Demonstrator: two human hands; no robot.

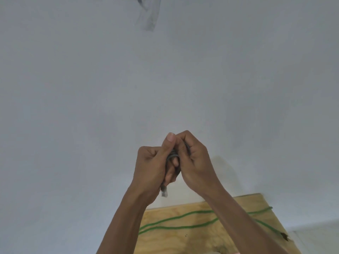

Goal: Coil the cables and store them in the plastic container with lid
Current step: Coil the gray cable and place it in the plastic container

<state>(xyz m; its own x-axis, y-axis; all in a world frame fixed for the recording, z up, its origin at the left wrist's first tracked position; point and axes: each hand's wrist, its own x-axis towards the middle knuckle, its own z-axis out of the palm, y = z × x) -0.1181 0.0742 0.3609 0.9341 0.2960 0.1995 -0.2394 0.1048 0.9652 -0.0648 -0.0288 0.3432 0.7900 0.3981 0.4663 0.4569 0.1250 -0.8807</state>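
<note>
Both hands meet in the lower middle of the frame, raised in front of the wall (73, 107) that fills the upper frame. The left hand (149, 167) sits left of and touching the right hand (194, 162), and a coiled cable (172, 155) is pressed between them. Its plug (164, 193) hangs just below the left hand. The bench (183, 239) lies in the lower right of the frame, under the forearms, its far edge against the wall. A second cable (174, 219) lies on the bench, running left to right in two strands and passing behind the right forearm.
</note>
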